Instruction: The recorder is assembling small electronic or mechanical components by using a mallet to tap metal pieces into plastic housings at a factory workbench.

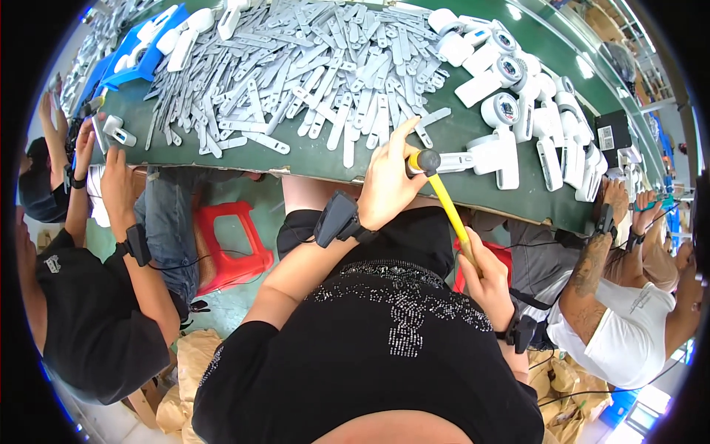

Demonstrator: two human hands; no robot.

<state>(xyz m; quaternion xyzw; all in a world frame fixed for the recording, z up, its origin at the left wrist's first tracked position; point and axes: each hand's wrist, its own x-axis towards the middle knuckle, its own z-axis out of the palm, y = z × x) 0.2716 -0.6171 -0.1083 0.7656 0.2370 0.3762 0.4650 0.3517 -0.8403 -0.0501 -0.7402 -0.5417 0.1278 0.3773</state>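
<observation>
My right hand (488,275) is closed round the yellow handle of a hammer (446,198). The hammer's dark round head (427,160) is up at the table's near edge, right beside my left hand (388,185). That hand is partly curled, its index finger pointing up toward the heap of strips; whatever lies between its thumb and fingers is hidden by the hammer head. Just right of the head, a slotted light grey strip (456,161) runs toward a white plastic housing (494,158) on the table. I cannot tell whether the two are joined.
Flat grey slotted strips (318,66) cover much of the green table (310,164). White housings with round grey ends (506,70) are piled to the right. A blue bin (140,55) stands far left. Other people work on both sides; a red stool (233,244) is at left.
</observation>
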